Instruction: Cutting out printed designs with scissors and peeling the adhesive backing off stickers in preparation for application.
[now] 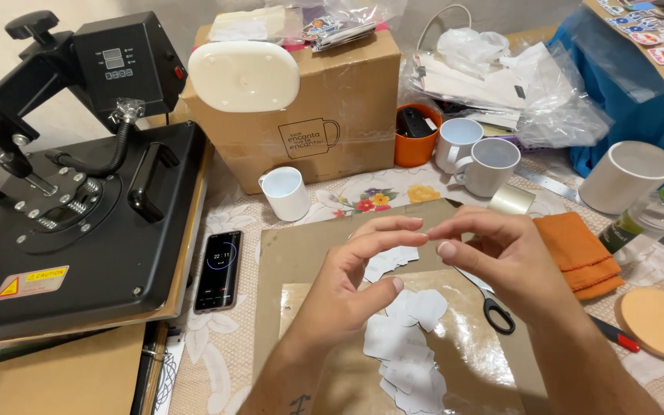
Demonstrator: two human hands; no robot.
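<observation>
In the head view, both hands are raised above a brown cardboard sheet (301, 246) that lies on the desk (224, 346), probably as a work mat to spare the flowered cloth. The left hand (347, 280) and the right hand (501, 257) meet fingertip to fingertip: thumb and forefinger of each are pinched together at one spot, as if on something very small or thin, perhaps a bit of tape. What lies between them is too small to make out, so I cannot tell what they grip.

Directly beneath the hands a loose heap of white paper cut-outs (405, 346) rests on a glossy sheet on the cardboard, near at hand. Black-handled scissors (493, 307) lie just beside the heap, under the right hand. A roll of tape (510, 200) stands at the cardboard's far edge, next to a folded orange cloth (578, 253).

A phone (219, 269) showing a round timer lies between the cardboard and the black heat press (78, 192), screen up, where it can be read at a glance.

As for containers: the small white mug (286, 192) looks empty; the orange mug (416, 134) holds a dark object; two white mugs (474, 154) beside it show nothing inside. A large cardboard box (301, 115) is shut and carries a white padded piece and packets on top. A clear bottle with a green cap (651, 215) lies at the right.
</observation>
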